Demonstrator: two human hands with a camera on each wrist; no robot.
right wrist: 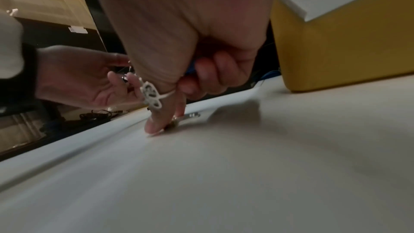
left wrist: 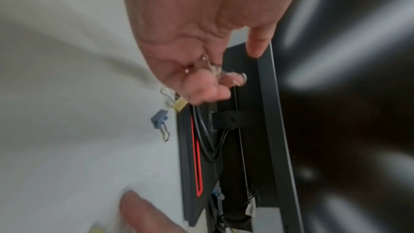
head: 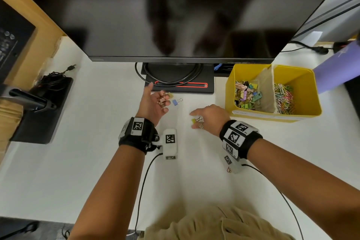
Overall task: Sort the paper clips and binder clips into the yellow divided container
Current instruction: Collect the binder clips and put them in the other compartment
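Now the left hand is turned palm up just above the white desk, its curled fingers cupping a few metal clips. A blue binder clip lies just beside it. The right hand reaches palm down, thumb and fingers pinching a yellow-green binder clip against the desk. Right of it stands the yellow container, binder clips in its left section, paper clips in its right.

White worktop: yellow divided container holding clips; blue binder clip beside left hand; right hand over yellow binder clip.
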